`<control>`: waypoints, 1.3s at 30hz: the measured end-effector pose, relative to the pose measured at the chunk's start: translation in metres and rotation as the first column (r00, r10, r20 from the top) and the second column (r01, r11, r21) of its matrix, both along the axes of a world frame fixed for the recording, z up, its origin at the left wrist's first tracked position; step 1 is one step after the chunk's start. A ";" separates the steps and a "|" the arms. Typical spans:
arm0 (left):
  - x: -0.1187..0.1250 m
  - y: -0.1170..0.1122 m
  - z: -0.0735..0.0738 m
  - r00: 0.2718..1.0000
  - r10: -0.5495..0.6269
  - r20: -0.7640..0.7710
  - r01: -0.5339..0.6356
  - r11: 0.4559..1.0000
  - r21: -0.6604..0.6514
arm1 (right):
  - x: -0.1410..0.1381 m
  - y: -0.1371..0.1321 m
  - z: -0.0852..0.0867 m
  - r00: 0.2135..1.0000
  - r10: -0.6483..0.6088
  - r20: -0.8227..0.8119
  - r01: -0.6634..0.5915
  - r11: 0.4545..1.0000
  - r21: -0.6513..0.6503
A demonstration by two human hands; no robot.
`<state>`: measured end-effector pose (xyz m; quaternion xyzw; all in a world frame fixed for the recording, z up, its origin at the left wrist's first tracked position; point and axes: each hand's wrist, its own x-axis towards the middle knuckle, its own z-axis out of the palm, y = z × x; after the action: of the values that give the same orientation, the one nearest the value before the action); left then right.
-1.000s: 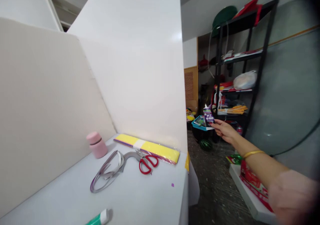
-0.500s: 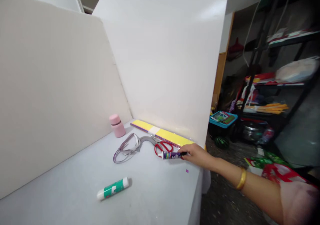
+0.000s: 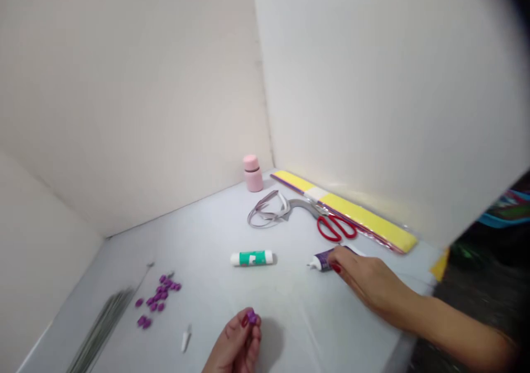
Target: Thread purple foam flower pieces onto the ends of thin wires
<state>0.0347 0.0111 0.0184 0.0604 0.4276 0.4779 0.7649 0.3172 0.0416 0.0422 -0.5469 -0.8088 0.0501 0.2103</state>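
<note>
Your right hand [image 3: 366, 283] has brought the tube [image 3: 324, 260] in from the shelves beyond the right edge. A second ago it held the tube up in the air out there; now the tube lies flat on the worktop [image 3: 207, 229] near the right edge, nozzle pointing left, just in front of the scissors [image 3: 336, 227]. Your fingers are curled over the tube's rear end, so it is down but not let go. With the tube on the worktop, both glues are now within reach of the work: the glue stick [image 3: 252, 258] lies just left of the tube, toward the middle.

Your left hand [image 3: 235, 344] has come into view at the near edge, fingertips pinched together on a single purple piece [image 3: 251, 317]. The other purple pieces [image 3: 158, 298] are scattered toward the near left corner, beside a bundle of wires [image 3: 103, 328] and a small white cap [image 3: 186, 340].

Along the right wall lies the yellow pack [image 3: 356, 217], with the strips [image 3: 268, 213] and the pink bottle [image 3: 252, 173] in the far corner.
</note>
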 end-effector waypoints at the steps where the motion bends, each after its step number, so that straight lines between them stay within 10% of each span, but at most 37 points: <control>1: 0.001 0.000 -0.001 0.999 -0.013 0.029 0.013 1.000 0.010 | -0.013 -0.001 0.003 0.995 0.096 -0.015 -0.095 0.995 0.035; 4: 0.001 -0.001 -0.002 0.998 -0.017 0.067 0.016 1.000 0.011 | -0.060 -0.002 0.011 0.941 0.337 -0.030 -0.336 0.941 0.050; 11: -0.009 -0.004 0.000 0.997 0.032 0.069 -0.030 0.999 -0.025 | -0.128 0.000 0.014 0.883 0.463 -0.074 -0.467 0.881 -0.069; 20: -0.012 0.006 -0.006 0.998 0.050 0.041 -0.045 0.993 -0.108 | -0.127 0.011 0.005 0.831 0.458 -0.316 -0.460 0.885 0.073; 39: -0.006 0.007 0.002 0.999 0.037 0.030 -0.032 0.987 -0.155 | -0.133 0.005 -0.010 0.877 0.454 -0.157 -0.417 0.882 0.219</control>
<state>0.0283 0.0180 0.0200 -0.0144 0.4517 0.4575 0.7658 0.1844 0.0465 0.0322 -0.3211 -0.8866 0.0796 0.3233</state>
